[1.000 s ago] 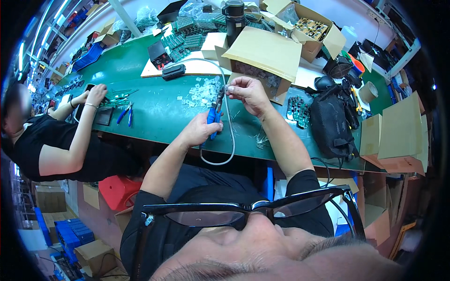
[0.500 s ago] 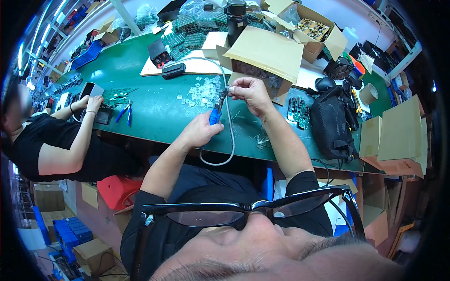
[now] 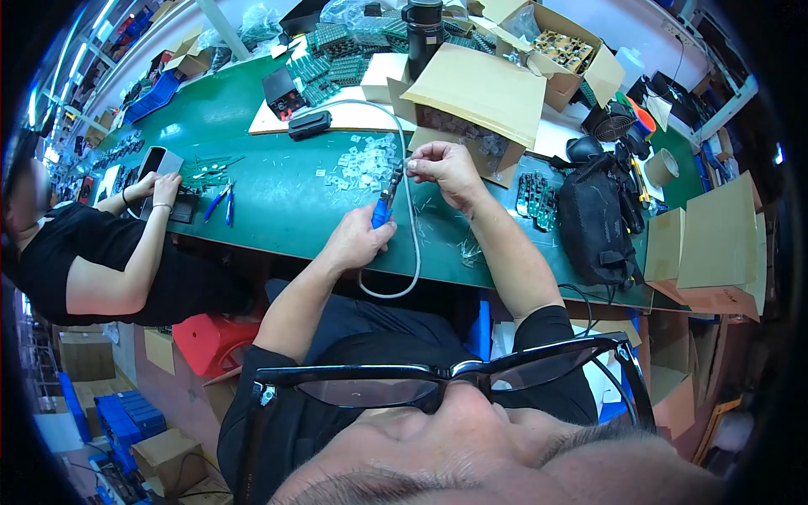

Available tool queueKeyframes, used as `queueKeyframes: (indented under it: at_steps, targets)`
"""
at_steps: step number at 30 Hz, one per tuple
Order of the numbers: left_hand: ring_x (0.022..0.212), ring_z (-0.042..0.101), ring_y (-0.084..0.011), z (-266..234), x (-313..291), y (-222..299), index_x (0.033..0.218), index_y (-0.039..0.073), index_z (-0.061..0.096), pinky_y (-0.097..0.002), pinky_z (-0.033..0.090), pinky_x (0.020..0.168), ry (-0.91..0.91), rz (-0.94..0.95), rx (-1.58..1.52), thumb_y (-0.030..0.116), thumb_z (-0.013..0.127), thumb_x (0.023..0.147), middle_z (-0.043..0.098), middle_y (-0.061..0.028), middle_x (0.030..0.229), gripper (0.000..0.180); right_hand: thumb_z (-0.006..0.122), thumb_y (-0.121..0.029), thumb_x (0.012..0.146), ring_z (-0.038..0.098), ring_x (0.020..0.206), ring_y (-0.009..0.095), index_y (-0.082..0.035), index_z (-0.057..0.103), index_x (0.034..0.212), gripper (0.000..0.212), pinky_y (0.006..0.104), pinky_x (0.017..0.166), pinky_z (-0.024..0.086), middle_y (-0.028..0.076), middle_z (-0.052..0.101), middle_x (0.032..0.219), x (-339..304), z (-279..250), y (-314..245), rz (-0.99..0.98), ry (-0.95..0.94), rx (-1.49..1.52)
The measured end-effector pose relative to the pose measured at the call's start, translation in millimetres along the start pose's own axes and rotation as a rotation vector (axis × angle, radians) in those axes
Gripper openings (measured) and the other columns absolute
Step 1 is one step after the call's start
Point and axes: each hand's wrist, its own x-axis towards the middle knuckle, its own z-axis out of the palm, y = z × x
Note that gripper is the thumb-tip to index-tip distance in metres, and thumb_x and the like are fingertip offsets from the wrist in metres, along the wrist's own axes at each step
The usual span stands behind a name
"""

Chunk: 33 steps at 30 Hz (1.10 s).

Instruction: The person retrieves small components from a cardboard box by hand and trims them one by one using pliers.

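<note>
My left hand (image 3: 352, 241) is closed around the blue handle of a tool (image 3: 382, 212) with a narrow metal head, which points away from me over the green bench. A grey cable (image 3: 417, 244) loops close beside it. At the metal head, my right hand (image 3: 452, 172) pinches thumb and forefinger together; the small item between them is too small to name. Just beyond the tool lies a loose pile of small translucent plastic pieces (image 3: 368, 162). Several of the same kind seem to fill the open cardboard box (image 3: 480, 88) to the far right of the pile.
Green circuit boards (image 3: 536, 200) and a black bag (image 3: 593, 220) sit to the right. At the back stand a black flask (image 3: 423, 38), a small black box (image 3: 284, 91) and a black case (image 3: 310, 124). Blue-handled pliers (image 3: 220, 203) lie left, near a seated co-worker (image 3: 109, 269).
My left hand and the blue-handled tool have shifted slightly to the left and toward me. My right hand stays almost in place, still pinched at the metal head.
</note>
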Motion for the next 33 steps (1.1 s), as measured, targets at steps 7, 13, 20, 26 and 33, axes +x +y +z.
queueKeyframes:
  at_steps: [7,13,20,26,33]
  targets:
    - [0.092,0.073,-0.0205,-9.3,6.8,-27.3,0.134,-0.006,0.062,-0.0337,0.057,0.082,-0.172,-0.082,-0.528,0.020,0.068,0.094,0.072,-0.0103,0.108,0.048,0.079,-0.002,0.089,0.075,0.086,0.021,0.003,0.071,0.103,0.016,0.0315,0.076,0.060,0.011,0.076,0.096,1.9,-1.6,3.5,0.037,-0.002,0.063]
    - [0.092,0.072,-0.0190,-6.0,5.0,-19.6,0.135,-0.006,0.062,-0.0335,0.056,0.083,-0.189,-0.057,-0.439,0.021,0.067,0.095,0.072,-0.0115,0.108,0.048,0.079,-0.002,0.089,0.075,0.086,0.020,0.002,0.070,0.105,0.019,0.0319,0.076,0.060,0.011,0.076,0.096,0.7,1.6,4.2,0.048,-0.008,0.072]
    - [0.083,0.071,-0.0177,-3.5,2.9,-5.3,0.127,-0.006,0.065,-0.0332,0.055,0.076,-0.125,-0.033,-0.170,0.022,0.067,0.093,0.073,-0.0079,0.088,0.044,0.080,-0.001,0.087,0.075,0.084,0.020,0.002,0.071,0.102,0.018,0.0318,0.074,0.060,0.011,0.075,0.094,0.8,-2.6,0.3,0.054,-0.001,0.020]
    - [0.076,0.072,-0.0255,5.3,4.8,4.4,0.115,-0.005,0.067,-0.0410,0.056,0.073,-0.021,0.022,0.108,0.027,0.065,0.093,0.073,-0.0131,0.081,0.039,0.079,-0.001,0.086,0.074,0.081,0.019,0.002,0.071,0.098,0.015,0.0316,0.073,0.060,0.010,0.075,0.091,1.4,-6.2,-2.7,0.069,0.024,-0.013]
    - [0.070,0.072,-0.0261,9.9,3.6,4.0,0.103,-0.002,0.068,-0.0424,0.056,0.069,0.017,-0.006,0.099,0.027,0.064,0.097,0.070,-0.0111,0.073,0.030,0.080,-0.001,0.086,0.074,0.081,0.019,0.001,0.071,0.097,0.015,0.0313,0.073,0.060,0.009,0.075,0.091,2.9,-9.8,-0.9,0.084,0.004,-0.057]
